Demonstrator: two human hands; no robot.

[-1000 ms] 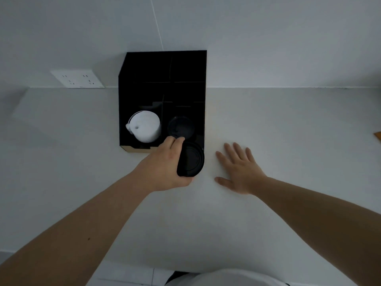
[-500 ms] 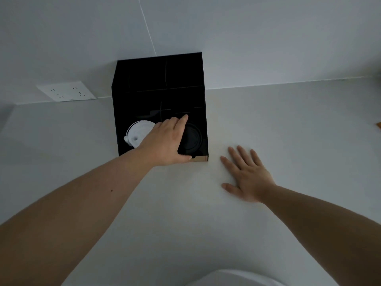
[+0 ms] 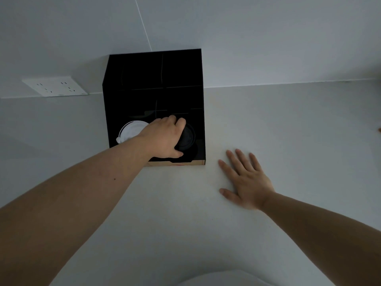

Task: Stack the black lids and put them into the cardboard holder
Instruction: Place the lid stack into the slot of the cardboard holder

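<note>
The left hand [image 3: 162, 139] is clamped on the black lids [image 3: 186, 138] inside the front right compartment of the holder [image 3: 154, 79]. A white lid [image 3: 129, 131] lies just left of that hand. The right hand [image 3: 245, 180] lies flat, fingers spread, on the pale desk [image 3: 288, 131]. A socket [image 3: 54, 86] sits on the grey wall [image 3: 247, 34] beyond.

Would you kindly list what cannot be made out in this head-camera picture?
- Number of black lids held: head view, the left hand covers most of them.
- White lids: partly hidden behind the left wrist.
- Rear compartments of the holder: too dark to see contents.
- Object at the right edge: cut off.
</note>
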